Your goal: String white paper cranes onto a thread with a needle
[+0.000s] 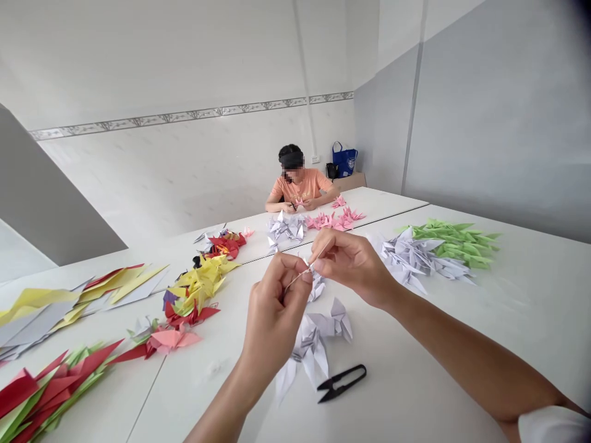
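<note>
My left hand [281, 295] and my right hand [348, 264] meet in a pinch over the table, fingertips nearly touching. Between them runs a thin pale thread [294, 281], closed in the fingers of both hands. Directly below and behind the hands lie white folded-paper pieces [311, 335], like origami cranes, partly hidden by my left hand. Whether the thread is joined to them, I cannot tell. Black thread snips [341, 383] rest on the table just in front of the white pieces, held by neither hand.
White cranes [410, 255] and green ones [455, 243] lie to the right. Yellow cranes [203, 283], red ones and paper sheets [41, 311] cover the left, with a red-green pile [55, 391] nearer. Across the table [512, 320], a person [302, 184] handles pink paper near a pink pile [335, 219].
</note>
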The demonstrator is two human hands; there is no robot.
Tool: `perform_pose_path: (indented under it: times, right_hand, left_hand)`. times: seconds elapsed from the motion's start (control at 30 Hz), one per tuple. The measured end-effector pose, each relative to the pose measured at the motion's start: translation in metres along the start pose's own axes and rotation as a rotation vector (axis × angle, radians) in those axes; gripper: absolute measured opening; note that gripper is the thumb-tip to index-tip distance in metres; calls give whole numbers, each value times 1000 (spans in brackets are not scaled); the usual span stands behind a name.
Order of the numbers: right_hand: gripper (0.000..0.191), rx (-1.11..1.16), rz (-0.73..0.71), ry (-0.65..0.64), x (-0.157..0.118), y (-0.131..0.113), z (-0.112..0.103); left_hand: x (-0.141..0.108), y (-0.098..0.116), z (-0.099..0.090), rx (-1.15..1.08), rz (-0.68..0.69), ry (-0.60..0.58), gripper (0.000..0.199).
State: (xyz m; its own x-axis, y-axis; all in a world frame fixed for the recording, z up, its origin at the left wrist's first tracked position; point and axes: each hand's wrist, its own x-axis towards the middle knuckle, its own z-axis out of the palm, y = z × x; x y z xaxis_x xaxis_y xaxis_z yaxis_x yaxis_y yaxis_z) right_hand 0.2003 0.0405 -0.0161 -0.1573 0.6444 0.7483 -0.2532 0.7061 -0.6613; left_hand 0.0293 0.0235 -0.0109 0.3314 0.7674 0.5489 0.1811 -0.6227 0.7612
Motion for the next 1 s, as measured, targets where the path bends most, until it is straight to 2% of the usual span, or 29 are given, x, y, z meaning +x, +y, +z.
perform_pose_path:
  times: [0.17, 0.3, 0.43, 0.5, 0.67, 0.87, 1.0]
  right_hand:
    - [9, -51, -2, -21, -6, 4, 1]
    - [10, -76, 20, 23, -7, 3, -1]
    - [9, -109, 35, 21, -8, 0, -3]
    - [8, -125, 33, 13, -8, -1, -4]
    - [8, -159, 21, -16, -8, -4, -4]
    - [10, -189, 27, -48, -8, -6, -6]
    - [10, -213, 31, -62, -9, -8, -6]
  left_hand:
    - [1, -5, 0, 22, -10, -1, 19]
    - [0, -4, -3, 16, -15, -21, 10]
    - [-1, -3, -9, -3, -27, -27, 23]
    - [-1, -2, -10, 23, -12, -29, 21]
    - [1, 5, -6, 59, -17, 29, 6]
    - [1, 11, -3, 149, -21, 88, 12]
    - [1, 13, -1, 62, -90, 85, 15]
